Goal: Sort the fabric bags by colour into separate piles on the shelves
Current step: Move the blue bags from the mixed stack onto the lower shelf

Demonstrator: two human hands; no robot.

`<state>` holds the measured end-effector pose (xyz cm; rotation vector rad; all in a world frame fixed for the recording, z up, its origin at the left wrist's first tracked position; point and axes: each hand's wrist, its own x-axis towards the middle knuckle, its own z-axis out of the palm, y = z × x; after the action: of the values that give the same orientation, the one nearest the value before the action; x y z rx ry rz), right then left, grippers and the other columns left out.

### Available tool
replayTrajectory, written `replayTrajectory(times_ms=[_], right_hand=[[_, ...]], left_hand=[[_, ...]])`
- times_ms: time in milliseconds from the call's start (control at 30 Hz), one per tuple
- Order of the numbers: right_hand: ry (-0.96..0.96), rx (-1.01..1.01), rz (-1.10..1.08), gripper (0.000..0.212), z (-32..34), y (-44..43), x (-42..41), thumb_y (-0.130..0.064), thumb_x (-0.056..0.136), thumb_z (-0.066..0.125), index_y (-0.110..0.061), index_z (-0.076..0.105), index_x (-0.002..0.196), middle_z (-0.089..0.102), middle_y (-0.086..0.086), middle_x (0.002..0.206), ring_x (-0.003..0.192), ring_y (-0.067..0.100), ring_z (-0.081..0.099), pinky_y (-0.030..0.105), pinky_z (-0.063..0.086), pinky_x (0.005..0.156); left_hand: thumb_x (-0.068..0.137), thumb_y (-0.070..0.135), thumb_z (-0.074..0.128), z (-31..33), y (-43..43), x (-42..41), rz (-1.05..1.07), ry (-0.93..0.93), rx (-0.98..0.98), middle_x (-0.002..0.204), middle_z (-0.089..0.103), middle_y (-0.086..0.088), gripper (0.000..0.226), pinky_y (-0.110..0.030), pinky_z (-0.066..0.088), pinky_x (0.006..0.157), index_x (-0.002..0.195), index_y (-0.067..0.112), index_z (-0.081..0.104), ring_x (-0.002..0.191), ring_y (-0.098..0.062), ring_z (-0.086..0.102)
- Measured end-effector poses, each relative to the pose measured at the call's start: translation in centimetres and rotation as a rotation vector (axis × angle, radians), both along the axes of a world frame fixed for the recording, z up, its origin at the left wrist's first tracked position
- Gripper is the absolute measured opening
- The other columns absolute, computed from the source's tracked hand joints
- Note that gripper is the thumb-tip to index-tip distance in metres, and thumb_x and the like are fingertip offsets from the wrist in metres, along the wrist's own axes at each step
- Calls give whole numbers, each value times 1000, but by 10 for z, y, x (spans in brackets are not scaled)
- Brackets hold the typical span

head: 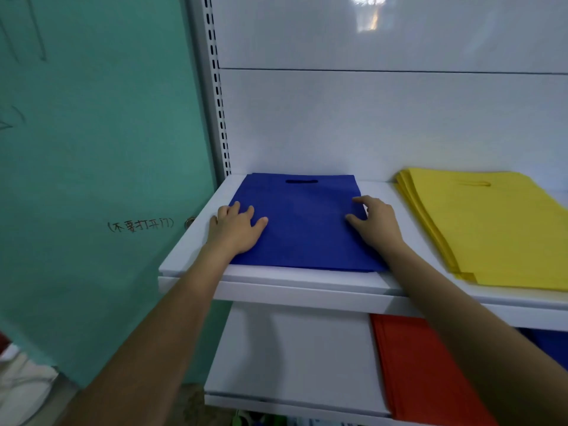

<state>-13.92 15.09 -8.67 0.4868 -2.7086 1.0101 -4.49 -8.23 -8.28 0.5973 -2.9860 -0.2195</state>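
Observation:
A pile of blue fabric bags (304, 222) lies flat at the left end of the upper white shelf (276, 284), handle slot toward the back. My left hand (235, 230) rests flat on the pile's left edge, fingers straight. My right hand (373, 221) presses on the pile's right edge with fingers slightly bent. To the right on the same shelf sits a stack of yellow bags (498, 229). Down on the lower shelf (289, 358) lies a pile of orange-red bags (421, 370), with more blue fabric (553, 345) at the far right, partly hidden by my right forearm.
A teal door (92, 179) with handwritten characters and a round knob (190, 222) stands left of the shelving. A slotted metal upright (218, 87) and a white back panel (384, 124) close the shelf behind. The lower shelf's left half is bare white.

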Motion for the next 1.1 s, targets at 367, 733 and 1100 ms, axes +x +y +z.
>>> replayTrajectory(times_ms=[367,733,1100], right_hand=[[-33,-265,82,32,3,5,5,-4,93,46,-19,60,118,54,4,128,99,10,46,22,37,82],[98,-417,8,33,13,37,45,-6,96,42,-18,56,123,49,-8,117,97,8,47,11,44,72],[175,-506,-326,37,-6,185,126,-3,92,44,-18,56,124,52,-11,116,99,7,47,18,42,81]], left_hand=[[100,38,24,-9,1,2,-99,286,-79,130,51,-11,43,-37,27,105,140,28,36,124,-27,36],[99,40,27,11,23,8,-237,374,60,124,43,-13,46,-32,40,71,145,34,23,97,-27,51],[85,16,65,8,163,32,-560,640,522,125,47,-10,53,-4,24,85,134,7,46,114,-17,46]])
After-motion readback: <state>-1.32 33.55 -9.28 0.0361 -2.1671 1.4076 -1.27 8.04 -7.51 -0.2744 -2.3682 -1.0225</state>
